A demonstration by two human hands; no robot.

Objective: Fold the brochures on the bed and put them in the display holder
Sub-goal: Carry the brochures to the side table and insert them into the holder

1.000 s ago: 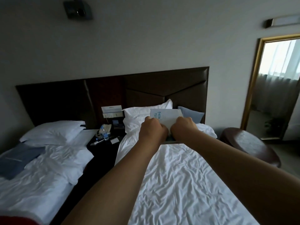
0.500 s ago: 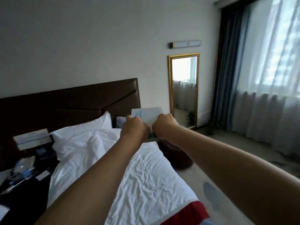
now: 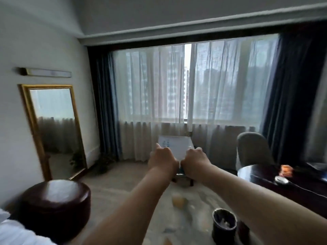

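Now my left hand [image 3: 163,160] and right hand [image 3: 194,162] both grip the white brochure [image 3: 177,146], held up at arm's length toward the curtained window [image 3: 177,85]. I'd keep its edges squared and carry it flat so the fold holds. No display holder shows yet. On the floor, a dark bin [image 3: 224,225] holds pale scraps I can't identify.

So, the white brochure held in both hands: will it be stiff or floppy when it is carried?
The brochure is probably light and fairly stiff: it stands upright above the left hand and right hand without drooping. It likely bends easily if squeezed, since it looks like thin paper.
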